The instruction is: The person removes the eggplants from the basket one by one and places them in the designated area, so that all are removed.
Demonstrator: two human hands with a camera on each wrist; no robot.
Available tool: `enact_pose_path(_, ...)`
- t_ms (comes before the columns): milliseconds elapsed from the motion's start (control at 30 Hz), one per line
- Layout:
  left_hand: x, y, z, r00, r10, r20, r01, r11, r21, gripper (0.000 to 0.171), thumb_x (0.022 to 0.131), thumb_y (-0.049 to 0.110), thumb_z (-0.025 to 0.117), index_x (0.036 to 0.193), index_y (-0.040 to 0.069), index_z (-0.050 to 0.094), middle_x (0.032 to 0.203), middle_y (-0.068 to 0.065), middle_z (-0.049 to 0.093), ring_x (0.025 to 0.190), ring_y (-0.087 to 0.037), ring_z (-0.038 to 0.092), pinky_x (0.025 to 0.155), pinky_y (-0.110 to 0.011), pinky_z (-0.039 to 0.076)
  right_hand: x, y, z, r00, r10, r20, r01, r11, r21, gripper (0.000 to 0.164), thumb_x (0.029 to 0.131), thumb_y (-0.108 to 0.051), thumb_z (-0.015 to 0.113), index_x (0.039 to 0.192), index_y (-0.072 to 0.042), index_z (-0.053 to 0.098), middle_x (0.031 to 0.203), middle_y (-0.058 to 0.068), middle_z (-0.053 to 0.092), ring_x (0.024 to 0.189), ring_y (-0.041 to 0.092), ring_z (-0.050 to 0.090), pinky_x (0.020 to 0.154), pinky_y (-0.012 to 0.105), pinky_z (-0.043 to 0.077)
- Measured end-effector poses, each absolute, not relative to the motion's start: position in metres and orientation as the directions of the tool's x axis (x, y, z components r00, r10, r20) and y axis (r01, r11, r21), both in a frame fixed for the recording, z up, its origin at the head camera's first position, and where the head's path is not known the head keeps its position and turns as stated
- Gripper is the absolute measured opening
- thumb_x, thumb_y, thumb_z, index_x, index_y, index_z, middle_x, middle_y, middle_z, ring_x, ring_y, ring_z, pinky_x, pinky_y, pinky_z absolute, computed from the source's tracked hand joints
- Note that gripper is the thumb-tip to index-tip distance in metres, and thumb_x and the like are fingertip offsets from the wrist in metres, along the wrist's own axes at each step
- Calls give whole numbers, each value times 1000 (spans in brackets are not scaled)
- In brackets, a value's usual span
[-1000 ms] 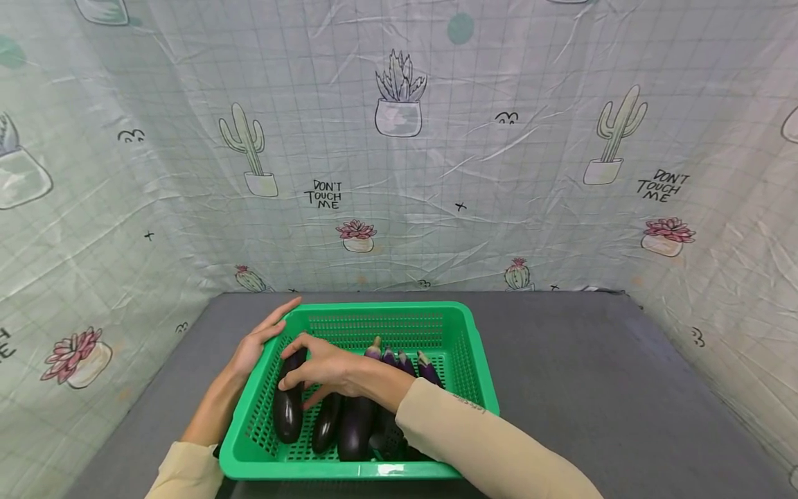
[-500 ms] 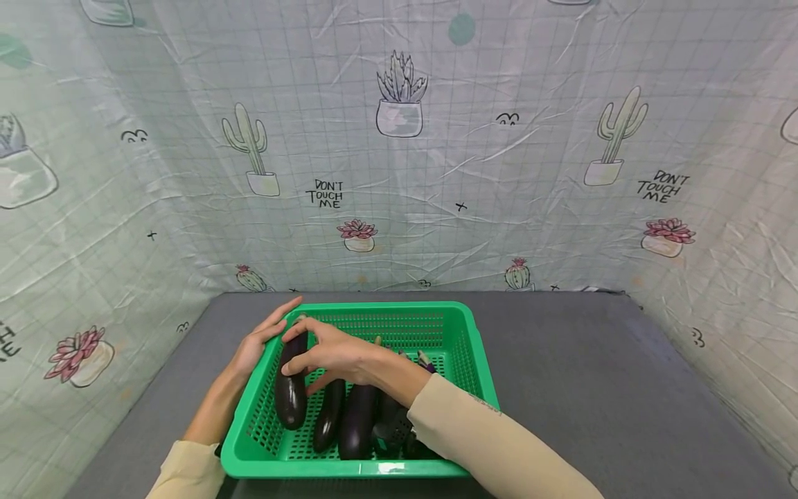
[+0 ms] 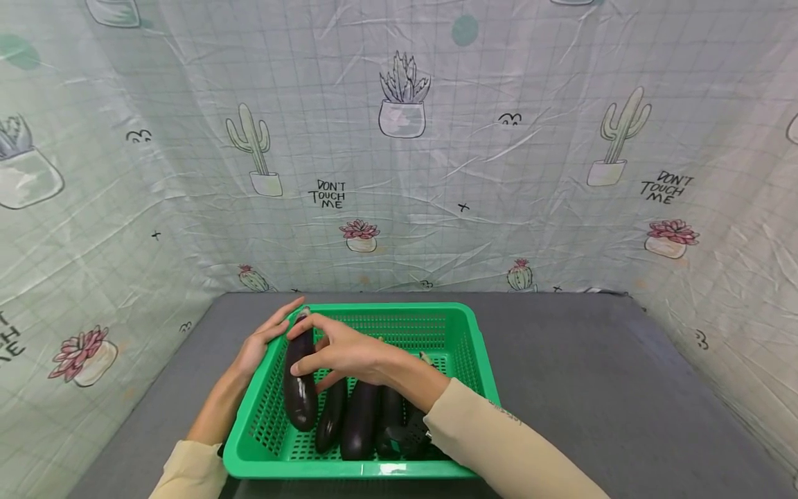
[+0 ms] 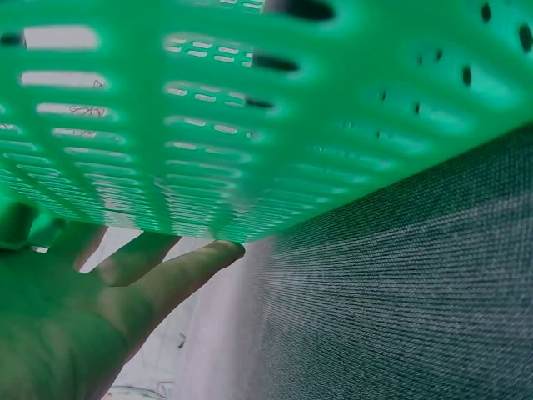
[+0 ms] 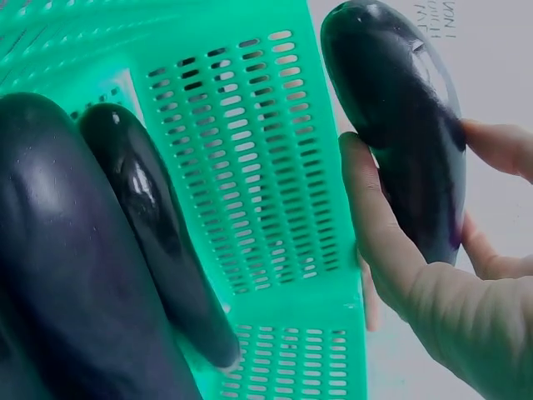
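Note:
My right hand (image 3: 349, 353) pinches a long, glossy dark-purple eggplant (image 3: 300, 405) between thumb and fingers, over the left end of a green plastic basket (image 3: 312, 470). In the right wrist view the held eggplant (image 5: 408, 142) stands level with the basket's upper edge, apart from the others. Several more lie side by side inside, including a slim eggplant (image 3: 330, 423) and a thicker eggplant (image 3: 359, 426); my right forearm hides part of them. My left hand (image 3: 252, 348) rests along the basket's left side with fingers stretched out. From the left wrist, those fingers (image 4: 179, 271) lie against its outer slotted wall.
The basket stands on a dark grey table (image 3: 580, 395) near its front edge, with table surface to the right of it. A pale curtain (image 3: 474, 152) printed with cacti surrounds the table at the back and both sides.
My right hand has lifted the eggplant off the basket's floor and shifted it slightly up and right. My left hand has stayed at the basket's left side.

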State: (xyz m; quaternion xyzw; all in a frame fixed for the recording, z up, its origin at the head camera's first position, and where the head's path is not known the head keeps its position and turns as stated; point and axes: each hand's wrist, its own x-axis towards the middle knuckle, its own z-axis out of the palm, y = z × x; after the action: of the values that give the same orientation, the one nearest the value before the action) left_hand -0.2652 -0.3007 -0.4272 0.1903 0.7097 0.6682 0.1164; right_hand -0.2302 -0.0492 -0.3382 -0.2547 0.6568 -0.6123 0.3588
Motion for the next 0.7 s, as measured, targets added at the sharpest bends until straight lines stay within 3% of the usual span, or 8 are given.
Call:
enact_pose_path(100, -265, -301, -428, -878, 468, 100, 83, -57, 995, 57, 116, 26, 21, 169, 15, 2, 168, -3, 20, 118, -4, 66, 95, -25, 58, -230, -44, -337, -620, -770, -149, 82, 126, -989, 52, 96, -5, 72, 143, -12, 52, 147, 6, 39, 94, 20, 65, 79, 42, 64)
enact_pose_path(200, -265, -302, -429, -865, 488, 119, 85, -92, 992, 57, 116, 25, 20, 168, 13, 0, 151, 15, 43, 116, -7, 67, 94, -27, 59, -231, -38, -336, -622, -770, -142, 61, 132, -989, 53, 95, -6, 72, 144, -13, 52, 139, 10, 47, 91, 20, 65, 79, 41, 64)
enact_pose_path(300, -266, -302, -429, -852, 505, 137, 84, -126, 988, 56, 116, 23, 18, 168, 12, -1, 143, 17, 54, 116, -8, 68, 93, -27, 59, -231, -30, -335, -624, -770, -132, 46, 133, -990, 52, 95, -7, 73, 142, -15, 53, 123, 14, 55, 89, 20, 67, 79, 41, 64)
enact_pose_path(400, -266, -302, -429, -842, 520, 146, 77, -153, 985, 57, 116, 22, 18, 168, 11, -2, 143, 13, 56, 118, -9, 67, 95, -28, 59, -231, -21, -332, -636, -761, -124, 34, 133, -991, 50, 94, -8, 74, 138, -20, 55, 115, 14, 58, 87, 21, 68, 80, 41, 64)
enact_pose_path(567, -266, -302, -430, -850, 508, 142, 88, -129, 988, 57, 116, 22, 19, 168, 10, -2, 145, 11, 56, 122, -11, 66, 98, -29, 58, -231, 0, -326, -662, -742, -110, 26, 123, -992, 49, 94, -10, 75, 138, -22, 56, 119, 13, 58, 90, 21, 69, 82, 41, 64)
enact_pose_path(700, -266, -301, -431, -877, 460, 140, 134, -46, 990, 57, 116, 23, 23, 168, 10, 4, 154, 10, 45, 126, -8, 63, 100, -26, 56, -232, 20, -321, -682, -724, -104, 17, 126, -992, 50, 95, -12, 75, 140, -23, 55, 117, 13, 63, 94, 21, 70, 84, 41, 63)
